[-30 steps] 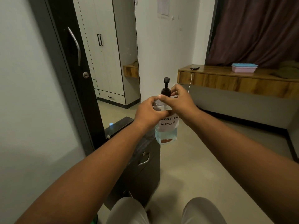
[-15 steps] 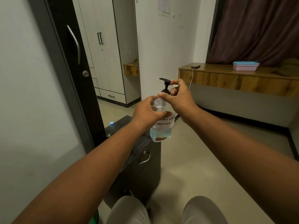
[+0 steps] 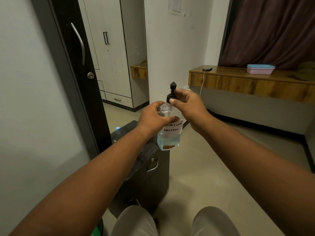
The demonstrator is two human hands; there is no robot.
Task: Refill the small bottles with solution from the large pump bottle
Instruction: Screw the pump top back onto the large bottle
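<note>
While the low black cabinet (image 3: 150, 169) stands below and behind the hands, the clear plastic pump bottle with a handwritten white label (image 3: 170, 132) is held in the air above its near corner, a shallow layer of blue solution in the bottom

Left hand (image 3: 153, 119): grip closed round the bottle's shoulder, thumb across the front just above the label

Right hand (image 3: 189, 103): grip pinched on the black pump collar (image 3: 170, 97) at the neck, thumb nail toward camera

Change: half a second back the black pump nozzle (image 3: 173, 86) pointed left; now it points at or away from camera, so the head has been turned. Judgement: pump is being unscrewed or unlocked, refill not started

One small blue-capped bottle (image 3: 117, 128) stands on the cabinet's far left edge, well apart from the hands, cap on
</note>
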